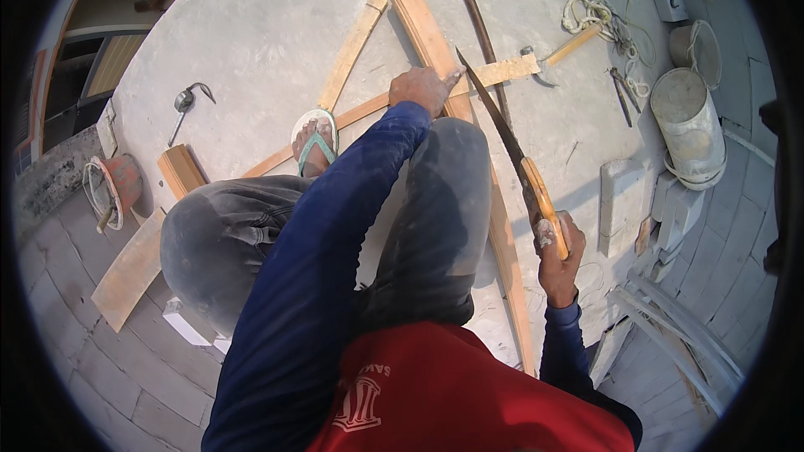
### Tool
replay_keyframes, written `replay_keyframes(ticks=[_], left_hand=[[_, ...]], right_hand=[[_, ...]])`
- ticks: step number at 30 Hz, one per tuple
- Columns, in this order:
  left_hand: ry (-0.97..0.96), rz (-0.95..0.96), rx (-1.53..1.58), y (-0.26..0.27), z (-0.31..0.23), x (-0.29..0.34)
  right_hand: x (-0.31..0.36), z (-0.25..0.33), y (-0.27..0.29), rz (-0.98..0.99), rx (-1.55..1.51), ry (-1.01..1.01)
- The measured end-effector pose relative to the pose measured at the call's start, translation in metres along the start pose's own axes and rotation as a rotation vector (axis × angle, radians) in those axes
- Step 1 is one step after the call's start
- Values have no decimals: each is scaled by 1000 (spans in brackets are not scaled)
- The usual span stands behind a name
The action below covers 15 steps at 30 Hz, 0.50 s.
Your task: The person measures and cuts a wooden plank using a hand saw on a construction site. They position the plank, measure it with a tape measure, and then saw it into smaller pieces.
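My right hand (559, 258) is wrapped round the yellow-orange wooden handle of a handsaw (504, 132). The blade slants up and to the left, its tip close to my left hand (423, 90). That hand grips the thick light-brown wooden board (416, 21) from above, fingers pointing right; its palm side is hidden. Beside the blade, a short pale wooden strip (502, 71) lies across and reaches right toward a hammer (572, 48). Whether the teeth touch any wood, I cannot tell. My foot in a flip-flop (315, 144) stands near a long thin strip (364, 110).
A dark metal bar (471, 4) crosses the pale slab. Rope (596, 17), pincers (622, 94) and a whitish bucket (691, 125) are on the right. To the left are a tape measure (184, 101), a red-orange bucket (122, 180) and a wooden block (180, 169).
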<state>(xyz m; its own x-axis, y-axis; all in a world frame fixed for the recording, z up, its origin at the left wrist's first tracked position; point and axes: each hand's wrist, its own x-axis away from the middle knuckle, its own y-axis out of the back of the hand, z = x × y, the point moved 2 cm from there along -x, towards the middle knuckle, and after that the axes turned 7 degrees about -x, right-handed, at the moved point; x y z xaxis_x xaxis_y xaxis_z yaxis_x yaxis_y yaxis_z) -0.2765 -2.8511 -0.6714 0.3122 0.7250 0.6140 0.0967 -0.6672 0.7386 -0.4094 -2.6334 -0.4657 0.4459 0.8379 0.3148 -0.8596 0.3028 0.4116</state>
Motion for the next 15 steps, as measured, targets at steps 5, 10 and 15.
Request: replay_keyframes(ticks=[5,10,15], left_hand=[[-20,60,-46,3,-2,0],[-6,-32,-88,4,-6,0],[19,-36,-87,4,-5,1]], right_hand=[[-63,-55,-50,4,-50,124],[-103,-137,-80,-95,-19,215],[-46,-63,-38,39,-125,136]])
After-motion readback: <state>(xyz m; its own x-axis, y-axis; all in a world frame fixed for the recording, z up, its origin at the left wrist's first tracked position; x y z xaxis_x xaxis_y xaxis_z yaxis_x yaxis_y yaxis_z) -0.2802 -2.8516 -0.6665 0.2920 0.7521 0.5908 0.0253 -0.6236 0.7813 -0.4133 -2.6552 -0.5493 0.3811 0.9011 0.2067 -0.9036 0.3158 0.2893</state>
